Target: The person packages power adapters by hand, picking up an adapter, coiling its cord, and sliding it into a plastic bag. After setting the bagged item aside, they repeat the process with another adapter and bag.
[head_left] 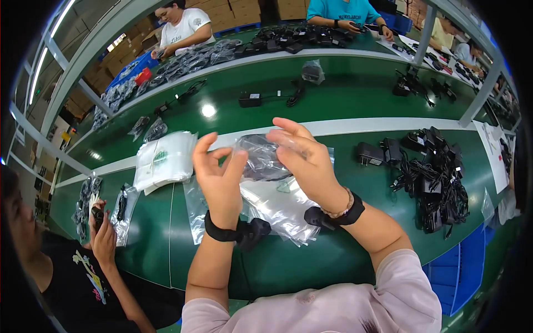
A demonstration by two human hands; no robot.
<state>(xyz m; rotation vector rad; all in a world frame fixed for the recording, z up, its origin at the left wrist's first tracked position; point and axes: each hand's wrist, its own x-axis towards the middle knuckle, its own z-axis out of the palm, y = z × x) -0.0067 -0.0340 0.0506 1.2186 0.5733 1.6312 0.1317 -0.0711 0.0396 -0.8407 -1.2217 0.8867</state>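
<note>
A clear plastic bag (pixel 260 157) with a dark item inside, partly veiled by glare, is between my hands above the bench. My left hand (pixel 217 176) is at its left edge, thumb near the film and fingers apart. My right hand (pixel 304 161) overlaps the bag's right side, thumb and fingertips pinching the film. Beneath lie flat clear bags (pixel 277 206), spread on the green bench. A stack of white translucent bags (pixel 161 164) is left of my left hand. Dark wrist straps with black devices are on both wrists.
Black power adapters with cords (pixel 430 177) are heaped at right. A blue crate (pixel 458 272) stands below the right edge. Beyond a white rail (pixel 355 126), a black adapter (pixel 250 100) lies on a green surface. At left, a co-worker's hand (pixel 102 236) holds a black item.
</note>
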